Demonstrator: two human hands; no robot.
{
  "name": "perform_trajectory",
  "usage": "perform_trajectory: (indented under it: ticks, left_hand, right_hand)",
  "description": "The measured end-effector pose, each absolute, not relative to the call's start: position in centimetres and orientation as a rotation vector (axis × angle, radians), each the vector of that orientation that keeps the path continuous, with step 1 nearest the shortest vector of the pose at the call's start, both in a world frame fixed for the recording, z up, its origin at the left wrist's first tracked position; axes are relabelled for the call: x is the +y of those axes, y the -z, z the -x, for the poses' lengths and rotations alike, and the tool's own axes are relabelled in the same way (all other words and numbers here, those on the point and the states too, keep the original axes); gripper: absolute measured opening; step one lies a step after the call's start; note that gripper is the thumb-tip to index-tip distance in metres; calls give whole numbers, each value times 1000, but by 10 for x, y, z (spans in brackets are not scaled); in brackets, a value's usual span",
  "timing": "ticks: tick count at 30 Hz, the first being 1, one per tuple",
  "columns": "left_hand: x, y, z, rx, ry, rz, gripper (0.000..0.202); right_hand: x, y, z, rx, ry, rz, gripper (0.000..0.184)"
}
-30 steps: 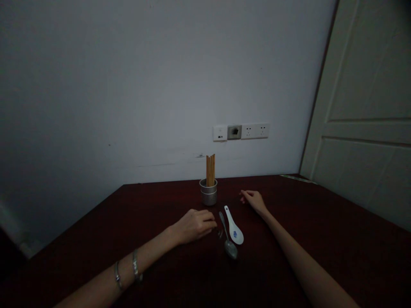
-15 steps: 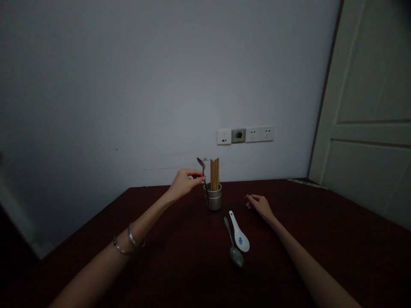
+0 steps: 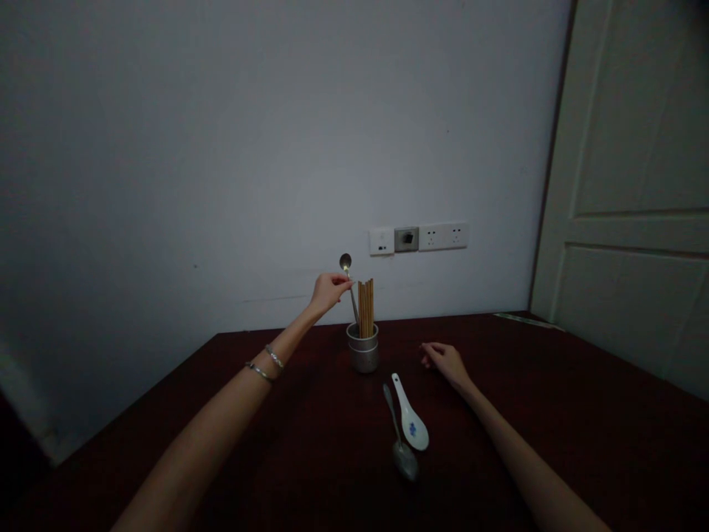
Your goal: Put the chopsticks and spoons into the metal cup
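My left hand (image 3: pixel 328 290) pinches the handle of a small metal spoon (image 3: pixel 348 284), bowl up, its lower end inside the metal cup (image 3: pixel 363 349). The cup stands on the dark red table (image 3: pixel 277 414) and holds a bundle of wooden chopsticks (image 3: pixel 366 308). My right hand (image 3: pixel 446 362) rests on the table to the right of the cup, fingers loosely curled, holding nothing. In front of the cup lie a metal spoon (image 3: pixel 399 443) and a white ceramic spoon (image 3: pixel 411 425) with a blue mark, side by side.
A white wall stands behind the table with a row of power sockets (image 3: pixel 418 238) above the cup. A pale door (image 3: pixel 636 222) is at the right. The room is dim.
My left hand picked a small metal spoon off the table, raised it over the cup and now holds it upright with its end in the cup. My right hand stayed put.
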State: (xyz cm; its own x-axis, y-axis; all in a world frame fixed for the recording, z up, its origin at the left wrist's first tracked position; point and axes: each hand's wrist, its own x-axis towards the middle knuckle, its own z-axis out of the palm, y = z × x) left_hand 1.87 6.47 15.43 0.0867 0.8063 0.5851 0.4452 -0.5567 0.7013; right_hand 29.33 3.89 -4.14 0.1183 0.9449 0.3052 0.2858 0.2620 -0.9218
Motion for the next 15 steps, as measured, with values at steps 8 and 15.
perform_trajectory:
  ticks: [8,15]
  left_hand:
    - [104,-120,-13,1305,-1417,-2088,13]
    - [102,-98,-15,1285,-1331,-1990,9]
  right_hand:
    - [36,37,-290,-1393,-746,1251,33]
    - [37,36,-290,-1421,-716,1272,33]
